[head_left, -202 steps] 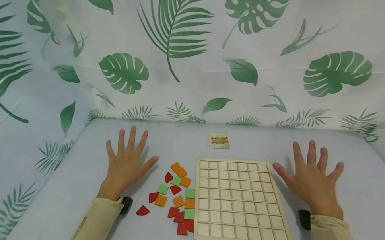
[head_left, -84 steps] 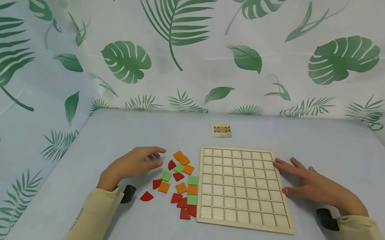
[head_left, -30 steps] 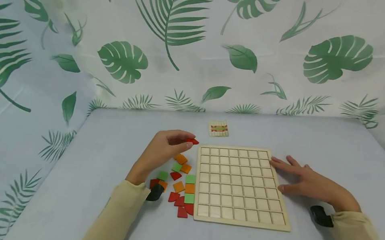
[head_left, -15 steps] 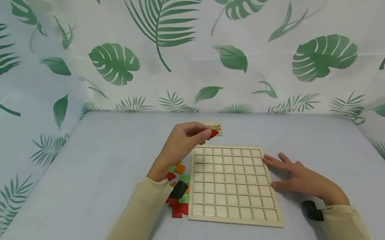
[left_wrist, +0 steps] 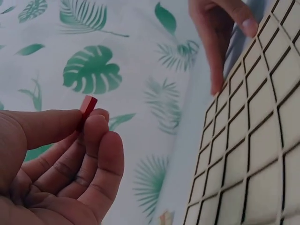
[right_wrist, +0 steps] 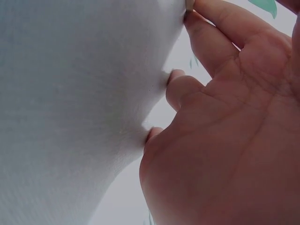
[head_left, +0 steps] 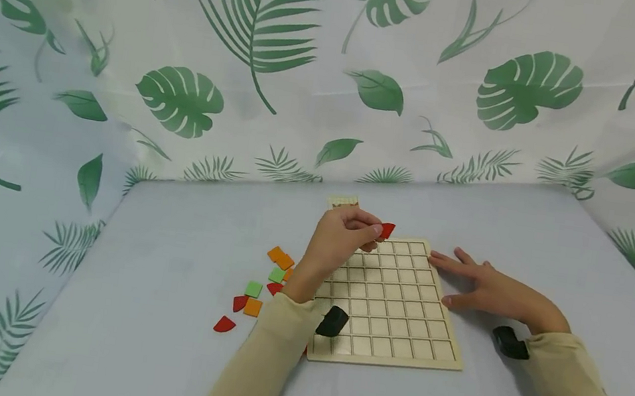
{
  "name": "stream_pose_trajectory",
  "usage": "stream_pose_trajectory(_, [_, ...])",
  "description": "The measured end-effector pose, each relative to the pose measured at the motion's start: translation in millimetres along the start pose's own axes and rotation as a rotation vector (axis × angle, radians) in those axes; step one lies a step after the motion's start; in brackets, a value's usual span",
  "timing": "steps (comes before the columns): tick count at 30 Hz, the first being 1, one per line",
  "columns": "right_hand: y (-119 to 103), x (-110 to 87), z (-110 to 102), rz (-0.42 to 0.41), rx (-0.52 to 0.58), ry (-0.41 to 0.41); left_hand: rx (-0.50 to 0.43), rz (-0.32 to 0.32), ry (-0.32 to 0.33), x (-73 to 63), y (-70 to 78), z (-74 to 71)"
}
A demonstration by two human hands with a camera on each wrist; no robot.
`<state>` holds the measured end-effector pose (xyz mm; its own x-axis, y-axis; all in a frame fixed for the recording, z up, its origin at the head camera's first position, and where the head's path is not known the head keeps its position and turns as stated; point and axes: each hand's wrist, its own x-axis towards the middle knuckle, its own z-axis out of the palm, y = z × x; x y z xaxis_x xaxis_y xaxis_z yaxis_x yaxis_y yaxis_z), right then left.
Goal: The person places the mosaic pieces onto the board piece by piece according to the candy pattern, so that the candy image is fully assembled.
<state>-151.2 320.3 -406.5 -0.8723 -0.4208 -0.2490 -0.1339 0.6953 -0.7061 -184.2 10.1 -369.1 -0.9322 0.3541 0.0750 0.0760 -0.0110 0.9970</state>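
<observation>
A red quarter-circle tile [head_left: 387, 230] is pinched between the thumb and fingers of my left hand [head_left: 342, 241], raised above the far part of a wooden grid board [head_left: 400, 302]. The left wrist view shows the same red tile [left_wrist: 87, 108] edge-on at the fingertips. My right hand [head_left: 494, 291] touches the board's right edge with thumb and fingertips; in the right wrist view several fingertips of the right hand [right_wrist: 225, 108] rest on the tabletop. My left forearm covers part of the board and the tiles at its left side.
Loose tiles lie left of the board: orange squares [head_left: 252, 308], green squares [head_left: 253, 288] and red quarter-circles [head_left: 224, 324]. A small pattern card [head_left: 343, 201] lies behind the board, partly hidden by my left hand. A leaf-printed cloth [head_left: 279, 126] rises behind the table.
My left hand picked up a red tile from the loose pieces, then carried it right, past the card and over the board. The right hand earlier came to the board's right edge and stays there.
</observation>
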Motion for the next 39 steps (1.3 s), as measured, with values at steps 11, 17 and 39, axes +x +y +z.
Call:
stream_pose_trajectory(11, [-1, -0.8, 0, 0.015, 0.014, -0.004, 0.009, -0.219, 0.024, 15.9, -12.8, 49.3])
stream_pose_trajectory(17, [1, -3.5, -1, 0.008, 0.027, 0.007, 0.093, -0.258, 0.067, 16.0, -23.4, 68.9])
stream_pose_trajectory(39, [5, -1.4, 1, -0.024, 0.034, 0.017, 0.520, -0.042, 0.097, 11.2, -52.1, 92.2])
